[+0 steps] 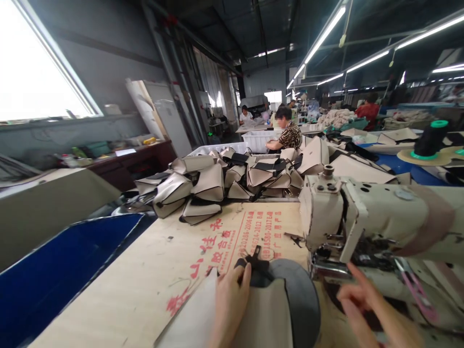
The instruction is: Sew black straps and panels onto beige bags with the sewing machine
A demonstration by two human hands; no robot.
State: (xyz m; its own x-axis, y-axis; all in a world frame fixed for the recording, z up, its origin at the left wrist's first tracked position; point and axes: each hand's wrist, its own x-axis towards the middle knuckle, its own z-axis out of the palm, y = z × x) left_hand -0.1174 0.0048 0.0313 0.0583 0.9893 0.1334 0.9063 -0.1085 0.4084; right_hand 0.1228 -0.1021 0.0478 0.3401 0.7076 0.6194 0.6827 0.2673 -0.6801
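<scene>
My left hand (pixel 232 299) is closed, pinching a black strap (pixel 258 263) at the top edge of a beige bag piece (pixel 270 309) with dark edging. The bag piece lies on the printed plywood table (pixel 145 280) and overlaps a round grey plate (pixel 302 295). To the right, my right hand (pixel 373 302) holds nothing. Its index finger is stretched out towards the lower part of a cream sewing machine (pixel 384 212), and its thumb stands apart. Pink-handled thread snips (pixel 416 290) rest on the machine beside that hand.
Behind the table is a heap of beige bags (pixel 208 181) with black trim. A blue-lined bin (pixel 72 270) stands at the left. A black thread cone (pixel 431 140) rises at the right. Farther back, a person in a patterned shirt (pixel 292 136) sits near a white crate (pixel 259 141).
</scene>
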